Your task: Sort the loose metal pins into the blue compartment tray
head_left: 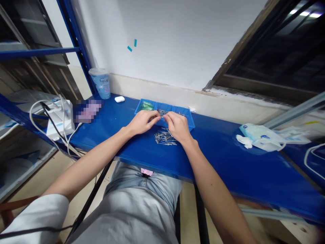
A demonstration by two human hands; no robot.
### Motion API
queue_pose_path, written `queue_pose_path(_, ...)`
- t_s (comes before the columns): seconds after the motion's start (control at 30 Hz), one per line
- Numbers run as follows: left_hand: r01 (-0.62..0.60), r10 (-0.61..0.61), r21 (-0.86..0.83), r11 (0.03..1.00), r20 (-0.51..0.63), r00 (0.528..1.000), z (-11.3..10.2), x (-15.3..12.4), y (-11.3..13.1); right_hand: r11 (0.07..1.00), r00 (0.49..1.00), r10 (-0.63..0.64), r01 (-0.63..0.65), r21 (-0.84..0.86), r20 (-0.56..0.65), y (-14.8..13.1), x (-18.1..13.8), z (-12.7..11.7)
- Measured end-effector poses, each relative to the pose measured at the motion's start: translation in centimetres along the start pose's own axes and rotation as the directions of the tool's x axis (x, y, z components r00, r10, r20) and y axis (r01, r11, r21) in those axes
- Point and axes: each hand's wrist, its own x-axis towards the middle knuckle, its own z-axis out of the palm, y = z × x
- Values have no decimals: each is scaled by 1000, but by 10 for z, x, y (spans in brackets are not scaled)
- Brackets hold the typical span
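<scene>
At tray (pixel 189 119) front edge, both hands pinching pins (pixel 165 138)

Pixelated patch (pixel 88 110), far left of the blue bench (pixel 228 159): contents unreadable. Left hand (pixel 142 122) and right hand (pixel 177 127): fingertips meet over small metal pins (pixel 165 138); whatever is pinched between them is too small to tell. Blue tray (pixel 189 117): near wall covered by both hands; green contents (pixel 146 106) indistinct. White cable (pixel 312 159), far right: cut by the picture's edge. Cup (pixel 101 82) print: illegible.
</scene>
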Motion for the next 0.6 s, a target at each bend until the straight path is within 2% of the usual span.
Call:
queue_pose_path(0.3, 15, -14, 6, 1000, -69, 998, -3, 1, -1, 997, 994, -30, 38, 72, -105, 0, 3, -7)
queue_pose_path(0.5, -27, 26, -6, 1000, -97, 995, -3, 2, 1, 999, 983, -35, 27, -47, -179, 2, 3, -7)
queue_pose_path(0.6, -41, 41, 2, 999, -128, 991, -5, 2, 2, 994, 963, -57, 31, -102, -263, 6, 2, -10)
